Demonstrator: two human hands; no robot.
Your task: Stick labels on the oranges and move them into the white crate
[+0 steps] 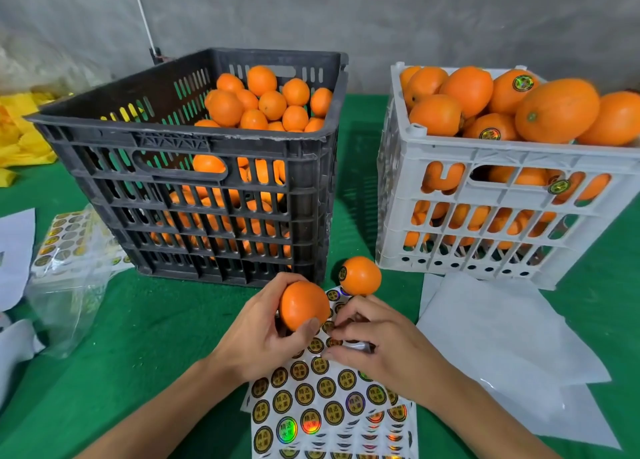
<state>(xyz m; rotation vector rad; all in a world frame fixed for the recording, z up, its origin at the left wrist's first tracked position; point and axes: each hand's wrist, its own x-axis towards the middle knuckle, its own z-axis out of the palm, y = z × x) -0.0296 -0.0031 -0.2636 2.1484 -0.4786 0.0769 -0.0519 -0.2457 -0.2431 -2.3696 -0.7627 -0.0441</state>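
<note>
At the lower centre of the frame, an orange (304, 305) is gripped in the left hand (263, 334), fingers and thumb curled round it; it looks nearly round, so no long axis can be told. The right hand (377, 344) is curled over the label sheet (325, 399), fingertips pinching at a label. Just above, a labelled orange (360, 275) rests on the green table (138, 320). The white crate (502, 195) stands at the right, the black crate (207, 167) at the left.

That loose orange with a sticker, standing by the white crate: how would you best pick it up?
From above, fingers round the widest part of the loose orange. It is round and clear on top, with the black crate behind-left and the white crate right.
</note>
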